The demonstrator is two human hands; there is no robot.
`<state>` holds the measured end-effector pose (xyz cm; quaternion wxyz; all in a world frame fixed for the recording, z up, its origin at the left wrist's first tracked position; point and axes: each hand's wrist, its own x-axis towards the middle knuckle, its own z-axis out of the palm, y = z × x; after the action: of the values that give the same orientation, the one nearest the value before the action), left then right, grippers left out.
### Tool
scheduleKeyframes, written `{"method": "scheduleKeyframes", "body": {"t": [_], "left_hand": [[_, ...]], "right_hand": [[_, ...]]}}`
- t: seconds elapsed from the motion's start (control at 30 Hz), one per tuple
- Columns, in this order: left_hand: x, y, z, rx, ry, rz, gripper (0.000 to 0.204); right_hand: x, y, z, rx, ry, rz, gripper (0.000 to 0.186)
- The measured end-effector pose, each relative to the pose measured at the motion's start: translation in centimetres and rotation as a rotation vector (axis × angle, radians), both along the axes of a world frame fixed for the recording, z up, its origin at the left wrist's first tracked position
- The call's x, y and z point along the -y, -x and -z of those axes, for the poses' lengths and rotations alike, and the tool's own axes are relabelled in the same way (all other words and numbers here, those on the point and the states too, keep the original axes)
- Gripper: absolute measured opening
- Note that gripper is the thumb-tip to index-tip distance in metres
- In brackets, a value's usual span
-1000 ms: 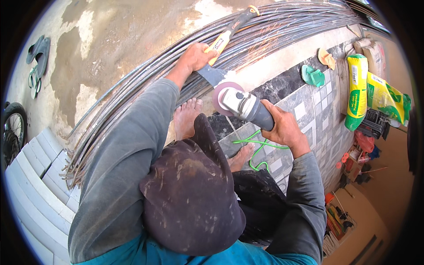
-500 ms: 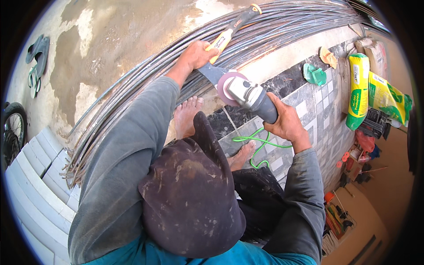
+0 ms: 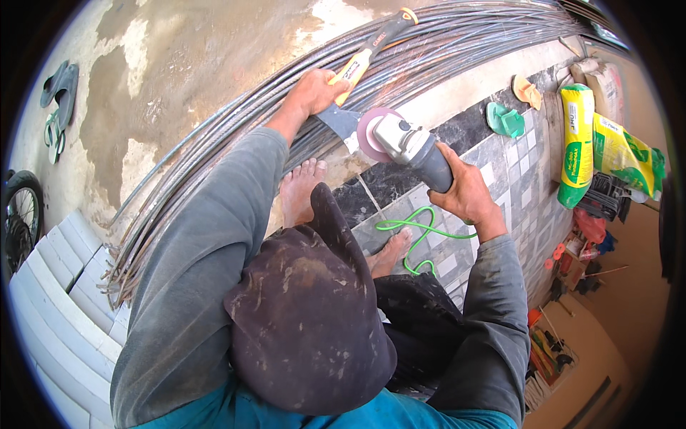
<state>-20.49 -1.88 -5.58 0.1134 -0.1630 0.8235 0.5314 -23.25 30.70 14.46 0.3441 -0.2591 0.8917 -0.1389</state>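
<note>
A hatchet with a yellow and dark grey handle (image 3: 355,69) is gripped near its head by my left hand (image 3: 312,93), which is closed round it. Its dark grey blade (image 3: 339,122) points toward the right. My right hand (image 3: 468,187) is wrapped round the dark body of an angle grinder (image 3: 431,166) with a silver head. The grinder's pinkish disc (image 3: 374,134) meets or overlaps the blade's edge; exact contact is hard to make out. A bright green cord (image 3: 429,230) loops over the tiles below the grinder.
Long steel bars (image 3: 236,118) lie bundled along the floor under the hatchet. My bare feet (image 3: 303,187) are close by. At right are yellow-green bags (image 3: 577,143), a green crumpled thing (image 3: 505,119) and scattered tools. Pale planks (image 3: 61,307) and a wheel (image 3: 23,214) are at left.
The grinder has shifted very slightly to the right, with my right hand on it. The hatchet has tipped a little in my left hand's grip. Both holds are unchanged.
</note>
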Motion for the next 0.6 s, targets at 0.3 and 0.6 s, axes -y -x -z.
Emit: {"method": "scheduleKeyframes", "body": {"t": [0.3,0.6], "left_hand": [[0.2,0.1,-1.1,0.047,-0.075,-0.007,0.053],[0.2,0.0,-1.6,0.057,-0.072,0.005,0.054]], "right_hand": [[-0.1,0.3,0.3,-0.037,0.029,-0.015,0.082],[0.0,-0.6,0.2,0.009,0.033,-0.059,0.083]]}}
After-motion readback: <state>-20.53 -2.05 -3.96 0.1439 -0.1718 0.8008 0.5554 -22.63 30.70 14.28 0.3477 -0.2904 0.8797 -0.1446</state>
